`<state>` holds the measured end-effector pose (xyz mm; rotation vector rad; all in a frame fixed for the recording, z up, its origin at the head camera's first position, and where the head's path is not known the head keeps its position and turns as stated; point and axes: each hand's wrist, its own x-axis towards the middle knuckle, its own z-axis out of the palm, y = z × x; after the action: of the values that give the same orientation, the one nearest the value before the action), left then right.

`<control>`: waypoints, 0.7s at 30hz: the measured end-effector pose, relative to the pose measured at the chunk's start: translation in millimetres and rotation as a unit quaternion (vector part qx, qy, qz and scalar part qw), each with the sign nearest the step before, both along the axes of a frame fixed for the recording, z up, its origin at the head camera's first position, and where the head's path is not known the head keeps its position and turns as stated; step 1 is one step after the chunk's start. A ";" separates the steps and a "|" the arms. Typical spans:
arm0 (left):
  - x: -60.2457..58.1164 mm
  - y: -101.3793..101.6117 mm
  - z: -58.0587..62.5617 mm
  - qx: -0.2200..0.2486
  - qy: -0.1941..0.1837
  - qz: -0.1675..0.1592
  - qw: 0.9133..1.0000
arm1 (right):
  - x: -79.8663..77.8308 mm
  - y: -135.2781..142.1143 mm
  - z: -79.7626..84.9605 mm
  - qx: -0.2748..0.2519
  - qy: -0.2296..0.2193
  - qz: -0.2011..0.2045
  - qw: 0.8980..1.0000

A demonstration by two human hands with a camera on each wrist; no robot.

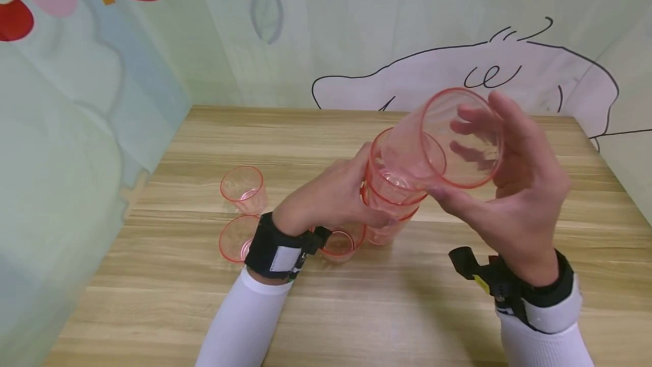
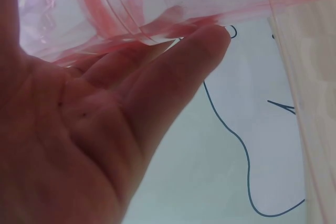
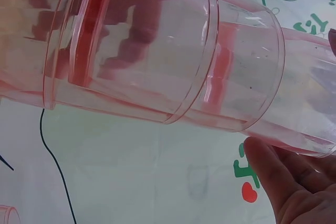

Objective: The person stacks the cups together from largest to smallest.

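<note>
A: Why does the left hand (image 1: 331, 200) sit there?
B: It's wrapped round the stack of cups (image 1: 394, 203), probably steadying it; I can't tell whether it touches the surface (image 1: 326, 321)
A: And the right hand (image 1: 530, 186)?
B: At 2 o'clock from the stack, it grips 1 tilted cup (image 1: 433, 140), base towards the stack's mouth, likely so both line up
A: The rest?
B: 2 loose cups (image 1: 244, 188) at 9 o'clock, 1 partly hidden cup (image 1: 338, 243) at 8, probably within reach
</note>
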<state>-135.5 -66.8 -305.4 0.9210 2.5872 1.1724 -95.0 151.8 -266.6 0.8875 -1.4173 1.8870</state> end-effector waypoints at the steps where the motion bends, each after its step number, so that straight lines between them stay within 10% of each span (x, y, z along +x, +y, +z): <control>1: 0.2 0.0 0.4 0.000 0.001 0.000 1.000 | -0.2 -0.1 -0.5 0.005 0.000 -0.001 1.000; 21: -0.1 -0.1 -0.2 0.006 0.012 -0.004 1.000 | -0.9 -5.9 -4.8 0.061 -0.009 -0.021 0.998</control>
<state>-135.7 -66.9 -305.6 0.9537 2.5954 1.1835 -95.9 145.9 -271.4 0.8922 -1.5642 1.7982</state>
